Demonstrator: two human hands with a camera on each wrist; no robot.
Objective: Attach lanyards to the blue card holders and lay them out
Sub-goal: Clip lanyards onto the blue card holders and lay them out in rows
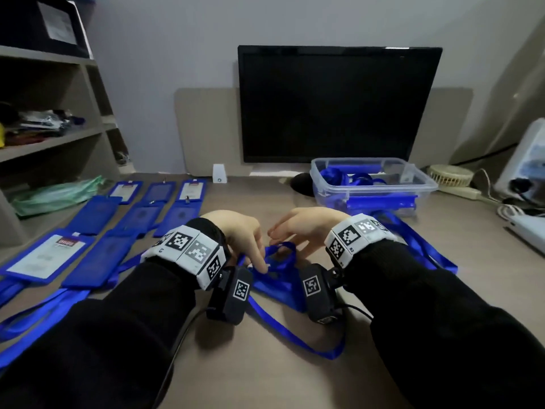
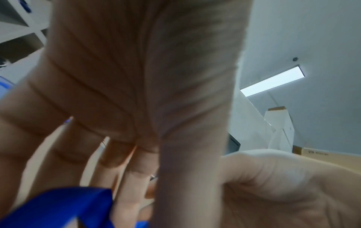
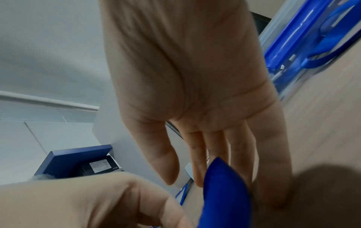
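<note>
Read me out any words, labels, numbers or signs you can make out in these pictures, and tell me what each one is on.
"C": white tag band on the left wrist.
"R2": white tag band on the right wrist.
Red header on the white card in the nearest blue card holder: blurred, unreadable.
White label on the dark box on the grey shelf: too small to read.
Label inside the blue box: too blurred.

A woven, faintly shiny cloth lanyard is seen at lower centre on a matt wood-grain desk; smooth blue plastic card holders are laid at left, and a clear glossy plastic box at upper right
</note>
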